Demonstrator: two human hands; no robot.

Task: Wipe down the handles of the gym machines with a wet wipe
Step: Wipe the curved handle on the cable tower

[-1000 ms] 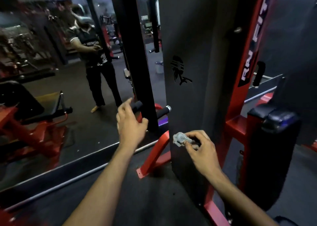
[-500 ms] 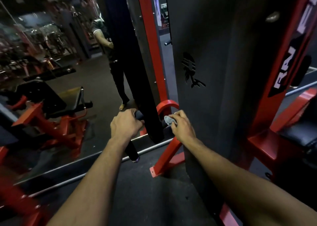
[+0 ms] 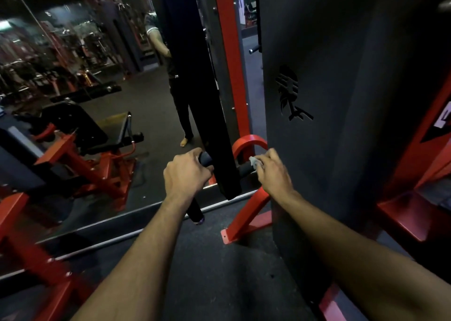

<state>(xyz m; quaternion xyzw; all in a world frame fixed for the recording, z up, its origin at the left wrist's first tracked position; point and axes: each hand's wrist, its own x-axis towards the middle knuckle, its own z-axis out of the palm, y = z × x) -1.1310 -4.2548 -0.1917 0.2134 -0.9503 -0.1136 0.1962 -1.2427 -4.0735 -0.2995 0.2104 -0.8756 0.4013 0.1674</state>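
Dark rubber gym floor [image 3: 214, 279] underfoot, and a big wall mirror [image 3: 102, 101] fills the left side, its metal bottom rail running just behind the tall black upright panel with the cut-out logo [image 3: 341, 125], our landmark. The mirror throws back red-framed benches [image 3: 80, 159], racks further off, and the person's own legs.

Left of the panel, the left hand [image 3: 185, 177] is wrapped tight around a black foam-covered machine handle [image 3: 195, 212], fingers curled over the bar; its lower end pokes out below the wrist. A black vertical bar [image 3: 217, 125] hangs between the two hands. Right against the panel's left edge, the right hand [image 3: 273, 172] pinches a crumpled grey-white wet wipe [image 3: 255, 161] and presses it onto the short black grip stub [image 3: 245, 169] in front of a curved red steel bracket [image 3: 249, 142]. A slanted red support foot [image 3: 246, 216] sits below that hand.

Most of the wipe is buried under the fingers. The handle's middle is covered by the left hand. The panel hides the machine behind it, and the mirrored person is cut off at the top by the black bar. The far reflections are blurred.

Against half a second ago, the hands look the same: same grip on the left, wipe on the stub, the view barely shifted. A full second back, the left hand was only reaching and the wipe was held lower against the panel.
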